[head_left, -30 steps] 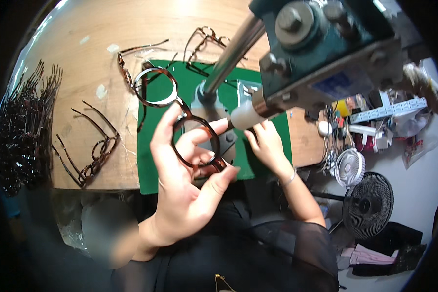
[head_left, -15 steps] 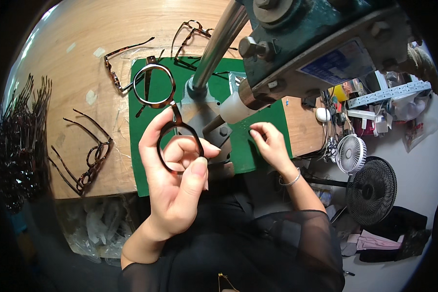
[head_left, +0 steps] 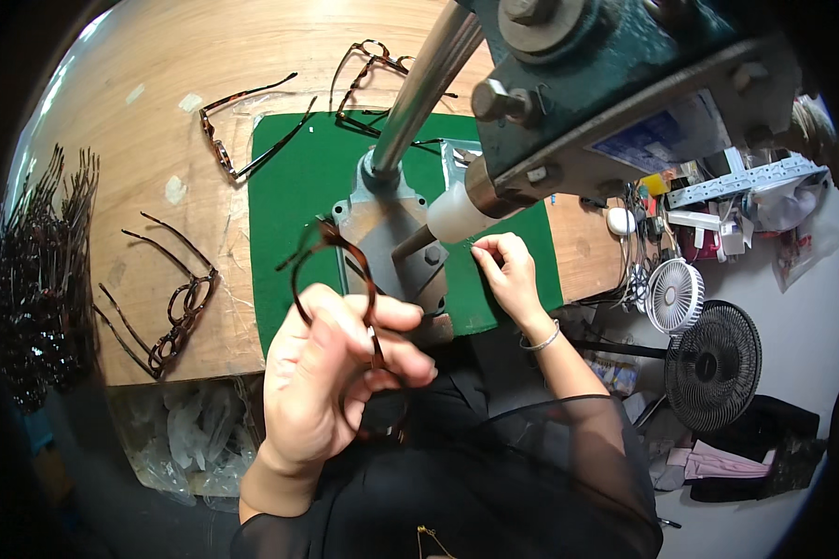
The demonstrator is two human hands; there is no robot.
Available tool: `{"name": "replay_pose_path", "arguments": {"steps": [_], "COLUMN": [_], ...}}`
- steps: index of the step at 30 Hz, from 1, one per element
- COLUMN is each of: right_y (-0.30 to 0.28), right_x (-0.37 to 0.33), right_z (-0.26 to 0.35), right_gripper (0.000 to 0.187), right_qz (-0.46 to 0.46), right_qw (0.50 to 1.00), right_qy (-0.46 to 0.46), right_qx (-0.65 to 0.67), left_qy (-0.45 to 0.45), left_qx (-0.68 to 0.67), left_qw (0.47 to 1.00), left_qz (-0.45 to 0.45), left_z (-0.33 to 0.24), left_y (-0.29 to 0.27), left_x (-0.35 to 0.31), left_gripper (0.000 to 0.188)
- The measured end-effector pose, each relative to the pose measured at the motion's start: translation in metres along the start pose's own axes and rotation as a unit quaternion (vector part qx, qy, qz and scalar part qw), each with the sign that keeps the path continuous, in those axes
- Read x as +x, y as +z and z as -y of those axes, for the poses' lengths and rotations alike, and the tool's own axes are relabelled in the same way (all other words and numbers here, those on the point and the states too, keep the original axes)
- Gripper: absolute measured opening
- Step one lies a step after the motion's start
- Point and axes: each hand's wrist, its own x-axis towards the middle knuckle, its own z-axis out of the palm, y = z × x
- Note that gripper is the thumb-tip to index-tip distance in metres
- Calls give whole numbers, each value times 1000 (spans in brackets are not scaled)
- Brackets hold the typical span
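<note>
My left hand (head_left: 309,387) is raised over the mat's near edge, its fingers closed round a tortoiseshell eyeglass frame (head_left: 332,236). The frame stands tilted, one round rim above the fingers and the other hanging below them, partly hidden and blurred. My right hand (head_left: 508,279) rests on the green mat (head_left: 284,200), thumb and fingertips pinched together near a few tiny bright bits; whatever lies between them is too small to make out. Between the hands stands a bench press, with a metal base (head_left: 419,256) and a white plastic sleeve (head_left: 455,216) on its slanted shaft.
Tortoiseshell glasses (head_left: 216,154) lie behind the mat, with another pair (head_left: 185,312) at left. A dense bundle of dark frames (head_left: 47,279) hangs at far left. The press head (head_left: 615,84) overhangs at right, beyond a steel column (head_left: 429,88). Two fans (head_left: 713,363) stand right.
My left hand has turned the eyeglass frame and lowered it, so one rim now hangs below the fingers. My right hand has shifted slightly left, its fingertips closer together on the mat.
</note>
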Motion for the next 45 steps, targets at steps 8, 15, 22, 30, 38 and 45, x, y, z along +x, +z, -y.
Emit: {"name": "replay_pose_path", "arguments": {"steps": [8,15,22,30,38,45], "right_y": [-1,-45,-42,-42,-46,-49], "right_x": [9,11,18,12,18,22], "right_z": [1,119,147,140,143,147], "right_gripper": [10,11,16,13,13,14], "right_qz": [41,149,185,205,213,239], "right_qw": [998,968,923,918,913,909], "right_qy": [-14,-145,-297,-227,-261,-302], "right_qx": [-42,141,160,253,230,160], "left_qy": [-87,-171,-174,-174,-203,-214], "left_qx": [229,241,240,313,213,237], "left_qw": [969,955,955,932,954,946], "left_qz": [-34,7,28,50,63,61], "left_z": [17,15,9,12,9,8], "left_y": [11,9,12,14,11,12], "left_x": [-2,-8,-16,-20,-17,-17], "left_gripper": [22,37,40,43,43,43]}}
